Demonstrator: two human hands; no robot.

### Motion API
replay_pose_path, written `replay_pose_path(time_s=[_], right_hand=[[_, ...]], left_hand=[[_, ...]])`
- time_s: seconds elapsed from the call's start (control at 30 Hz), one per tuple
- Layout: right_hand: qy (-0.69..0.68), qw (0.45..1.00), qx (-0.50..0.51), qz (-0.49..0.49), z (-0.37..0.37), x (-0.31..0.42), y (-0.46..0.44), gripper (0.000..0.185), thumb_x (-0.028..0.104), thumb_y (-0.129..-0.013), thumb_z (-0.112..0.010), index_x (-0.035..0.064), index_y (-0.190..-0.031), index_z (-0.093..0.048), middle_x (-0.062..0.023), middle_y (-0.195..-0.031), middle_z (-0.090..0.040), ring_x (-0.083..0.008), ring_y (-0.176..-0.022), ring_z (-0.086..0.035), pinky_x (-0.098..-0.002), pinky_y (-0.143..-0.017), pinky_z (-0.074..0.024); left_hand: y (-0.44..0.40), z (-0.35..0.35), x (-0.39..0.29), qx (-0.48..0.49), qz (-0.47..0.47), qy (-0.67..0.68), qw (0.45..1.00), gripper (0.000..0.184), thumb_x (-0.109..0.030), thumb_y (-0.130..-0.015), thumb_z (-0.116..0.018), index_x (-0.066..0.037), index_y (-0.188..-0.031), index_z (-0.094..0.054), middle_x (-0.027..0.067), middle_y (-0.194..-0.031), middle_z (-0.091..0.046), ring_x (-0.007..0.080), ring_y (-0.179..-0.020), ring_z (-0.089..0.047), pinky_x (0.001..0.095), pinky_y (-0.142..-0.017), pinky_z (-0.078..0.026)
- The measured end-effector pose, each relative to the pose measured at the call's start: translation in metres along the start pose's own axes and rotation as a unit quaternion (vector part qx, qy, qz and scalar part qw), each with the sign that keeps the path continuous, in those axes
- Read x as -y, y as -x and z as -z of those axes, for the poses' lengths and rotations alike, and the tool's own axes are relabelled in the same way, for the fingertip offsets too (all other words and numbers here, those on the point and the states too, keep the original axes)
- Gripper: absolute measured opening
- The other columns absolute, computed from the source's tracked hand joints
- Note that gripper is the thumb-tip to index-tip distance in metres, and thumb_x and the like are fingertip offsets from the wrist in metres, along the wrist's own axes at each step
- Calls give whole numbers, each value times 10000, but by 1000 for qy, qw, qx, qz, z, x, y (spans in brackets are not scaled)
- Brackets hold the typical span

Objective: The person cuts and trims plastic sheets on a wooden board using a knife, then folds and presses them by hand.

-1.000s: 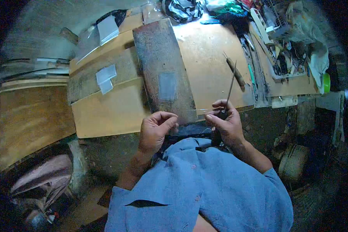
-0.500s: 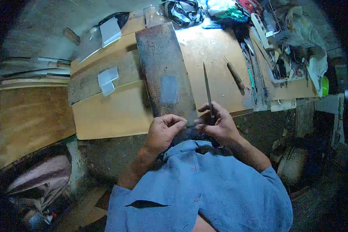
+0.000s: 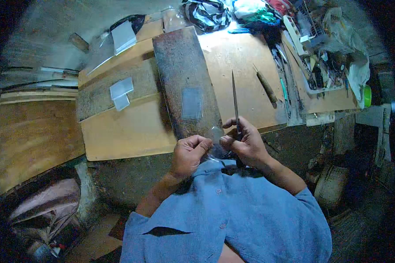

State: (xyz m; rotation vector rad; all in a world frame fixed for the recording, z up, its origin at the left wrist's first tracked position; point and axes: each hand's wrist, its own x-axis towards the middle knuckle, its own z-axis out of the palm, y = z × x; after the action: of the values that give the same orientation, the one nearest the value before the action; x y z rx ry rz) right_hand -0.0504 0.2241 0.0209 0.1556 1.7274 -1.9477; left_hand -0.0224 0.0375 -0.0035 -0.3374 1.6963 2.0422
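Observation:
My left hand (image 3: 189, 154) is closed, thumb and forefinger pinched at the edge of a small clear sheet piece (image 3: 217, 134). The piece stands between my two hands, over the near end of a dark worn board (image 3: 180, 52). In my right hand (image 3: 246, 142) is a long, narrow, pointed blade (image 3: 235, 94), tip pointing away from me. Its lower end is mostly hidden by my fingers. The right thumb is close to the clear piece; whether it touches is hard to tell. A clear rectangular sheet (image 3: 192, 103) lies flat on the board.
Two overlapping clear pieces (image 3: 121, 93) lie left of the board. A wooden-handled pointed tool (image 3: 266, 86) lies to the right. Beyond it are a white tray (image 3: 324, 90) of tools, a power strip (image 3: 295, 36) and bags (image 3: 206, 14). A white sheet (image 3: 123, 37) sits at the back left.
The clear piece now shows upright between my hands, where it was hard to see before. My left hand has shifted slightly right. The blade has turned a little more upright.

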Motion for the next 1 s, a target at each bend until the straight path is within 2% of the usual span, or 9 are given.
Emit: replay_pose_path(time_s=[0.07, 0.13, 0.3, 0.4, 0.47, 0.53, 0.63, 0.77, 1.0], right_hand=[[22, 1000, -10, 19, 2, -2, -1, 279, 22, -835, -614, 31, -1072, -466, -11, -749, -565, -58, -677, -540, -207, -603, -445], [154, 986, -30, 54, 11, -3, 1, 315, 36, -846, -604, 22, -1128, -465, -16, -742, -555, -61, -668, -526, -200, -599, -431], [235, 972, 22, 2, 36, 35, 24, 294, 119, -876, -573, 3, -1136, -499, -53, -754, -576, -102, -693, -545, -246, -623, -444], [355, 931, 90, -9, 46, 44, 37, 312, 186, -854, -584, 16, -1110, -533, -137, -766, -609, -203, -684, -589, -312, -665, -462], [367, 924, 107, -14, 45, 43, 41, 319, 194, -851, -586, 21, -1113, -535, -155, -776, -612, -231, -688, -598, -321, -663, -462], [376, 918, 121, -43, 43, 48, 44, 332, 213, -841, -598, 29, -1113, -544, -189, -818, -623, -308, -722, -619, -348, -661, -466], [407, 903, 132, -39, 45, 45, 43, 333, 220, -836, -603, 30, -1104, -547, -197, -843, -627, -357, -764, -616, -375, -670, -472], [404, 906, 123, -20, 39, 49, 41, 338, 220, -833, -607, 32, -1107, -543, -197, -858, -629, -371, -781, -612, -395, -681, -474], [439, 885, 155, -7, 40, 29, 23, 332, 228, -841, -602, 43, -1110, -546, -197, -862, -628, -365, -801, -617, -402, -694, -475]], left_hand=[[-2, 1, 3, -7, 3, 2, 1000, 245, -217, -902, -587, -4, -788, -624, -10, -675, -596, 43, -578, -496, 197, -519, -402], [-3, 3, 2, -17, 8, 4, 1000, 255, -231, -903, -585, -10, -780, -621, -4, -672, -597, 47, -566, -500, 196, -512, -404], [-3, 19, -12, -76, 23, 50, 996, 232, -231, -891, -596, -34, -769, -604, 36, -621, -595, 95, -505, -531, 229, -487, -427], [-6, 27, -8, -103, -9, 77, 992, 254, -254, -886, -600, -26, -776, -599, 35, -619, -588, 102, -492, -530, 227, -473, -426], [-5, 31, -10, -118, -11, 105, 987, 255, -254, -884, -603, -22, -777, -598, 36, -618, -586, 105, -491, -530, 229, -469, -427], [-4, 36, -12, -100, -21, 114, 988, 255, -250, -897, -588, -22, -784, -598, 33, -668, -591, 94, -540, -537, 229, -506, -459], [-4, 36, -12, -100, -20, 120, 987, 242, -235, -895, -592, -16, -791, -600, 35, -697, -601, 99, -561, -546, 236, -520, -469], [-1, 27, -13, -93, -13, 85, 992, 224, -216, -891, -600, -11, -802, -607, 29, -718, -610, 90, -597, -550, 230, -548, -465], [7, 18, -15, 40, 26, -29, 998, 149, -154, -857, -642, -6, -855, -630, 5, -746, -623, 68, -658, -534, 209, -608, -439]])
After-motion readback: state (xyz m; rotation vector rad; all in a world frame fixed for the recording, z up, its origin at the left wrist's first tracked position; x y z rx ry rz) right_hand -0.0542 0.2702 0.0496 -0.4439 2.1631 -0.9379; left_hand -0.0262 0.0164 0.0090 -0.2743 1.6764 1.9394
